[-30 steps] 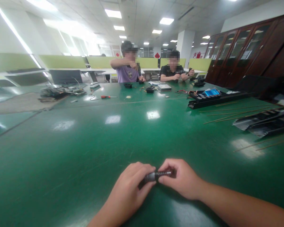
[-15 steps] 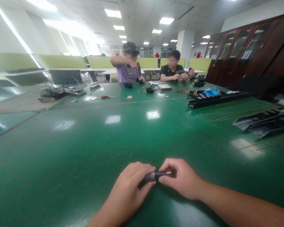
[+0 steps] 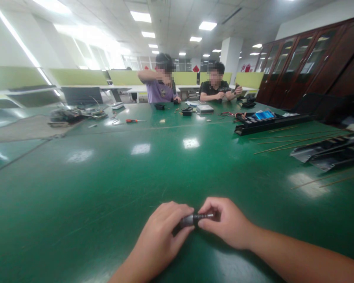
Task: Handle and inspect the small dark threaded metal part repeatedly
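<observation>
Low over the near part of the green table point(image 3: 120, 177), a small grey-and-black cylinder point(image 3: 188, 220) lies sideways between my hands. Its grey body is on the left; a dark ribbed section and a thin metal tip point right. My left hand point(image 3: 162, 228) is closed around the grey end, thumb below and fingers above, hiding its far left. From the other side, the thumb and forefinger of my right hand point(image 3: 230, 224) close about the ribbed section near the tip. What kind of part it is, I cannot tell.
An orange-handled screwdriver point(image 3: 131, 120) lies far left of centre, beyond it a pile of electronic parts point(image 3: 73, 113). Black metal channels point(image 3: 336, 151) and thin rods point(image 3: 295, 142) are at right. Two people point(image 3: 162, 90) sit across the table near small black trays point(image 3: 187, 112).
My hands and the cylinder hold nearly the same position. Across the table, one person's head has shifted slightly.
</observation>
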Motion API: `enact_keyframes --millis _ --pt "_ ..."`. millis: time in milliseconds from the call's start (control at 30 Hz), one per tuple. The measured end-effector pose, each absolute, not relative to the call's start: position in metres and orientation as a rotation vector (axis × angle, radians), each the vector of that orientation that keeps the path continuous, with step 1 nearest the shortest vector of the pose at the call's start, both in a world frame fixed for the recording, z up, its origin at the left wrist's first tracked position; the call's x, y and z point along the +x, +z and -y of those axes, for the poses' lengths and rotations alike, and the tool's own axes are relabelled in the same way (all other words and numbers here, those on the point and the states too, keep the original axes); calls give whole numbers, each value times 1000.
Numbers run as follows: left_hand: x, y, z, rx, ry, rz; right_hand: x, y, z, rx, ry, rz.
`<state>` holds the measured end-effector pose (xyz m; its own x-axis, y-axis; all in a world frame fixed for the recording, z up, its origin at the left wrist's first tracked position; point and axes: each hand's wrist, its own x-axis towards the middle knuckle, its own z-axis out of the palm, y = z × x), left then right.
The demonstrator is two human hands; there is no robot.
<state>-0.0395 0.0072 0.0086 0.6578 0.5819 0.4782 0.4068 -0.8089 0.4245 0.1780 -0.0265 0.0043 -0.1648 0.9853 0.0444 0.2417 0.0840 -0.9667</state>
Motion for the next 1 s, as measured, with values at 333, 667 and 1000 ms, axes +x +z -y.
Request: enact_keyframes --millis 333,667,1000 --pt "-40 13 -9 2626 936 -790 179 2 26 -1248 1193 1498" --pt "-42 10 -11 2619 944 -790 179 -3 25 -1256 1196 1474" --pt "-44 11 -12 2631 946 -800 180 -2 25 -1270 1192 1471"
